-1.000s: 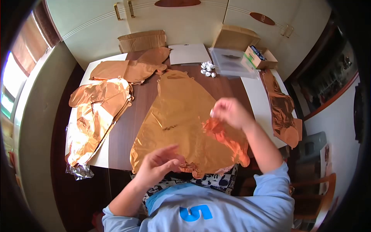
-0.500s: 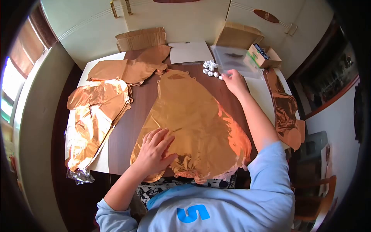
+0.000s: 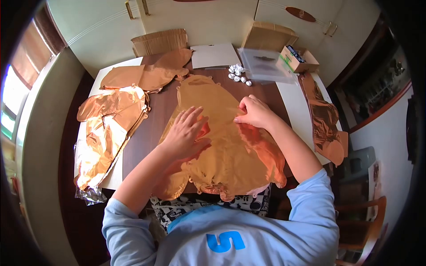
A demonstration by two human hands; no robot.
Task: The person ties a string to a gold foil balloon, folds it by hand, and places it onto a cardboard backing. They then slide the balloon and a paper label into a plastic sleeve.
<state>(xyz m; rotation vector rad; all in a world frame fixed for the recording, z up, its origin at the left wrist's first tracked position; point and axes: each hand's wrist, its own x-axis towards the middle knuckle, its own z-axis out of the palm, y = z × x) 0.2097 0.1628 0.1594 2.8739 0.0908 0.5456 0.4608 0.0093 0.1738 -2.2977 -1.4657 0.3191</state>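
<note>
A large flat copper foil balloon [image 3: 222, 150] lies on the brown table [image 3: 153, 128] in front of me. My left hand [image 3: 186, 133] rests flat on its middle with the fingers spread. My right hand [image 3: 254, 112] presses on the foil a little to the right, fingers curled down, holding nothing that I can see. A small heap of crumpled white bits [image 3: 238, 74] lies on the table beyond the balloon's far end.
More copper foil balloons lie at the left [image 3: 106, 133], far left [image 3: 146, 73] and right edge [image 3: 324, 119]. Cardboard boxes [image 3: 268, 37], a clear plastic bag [image 3: 264, 66] and a white sheet [image 3: 215, 55] stand at the back. A wooden chair [image 3: 359, 213] is at my right.
My right hand came back from the white bits at the far end and now presses on the foil. My left hand slid from the balloon's near edge to its middle.
</note>
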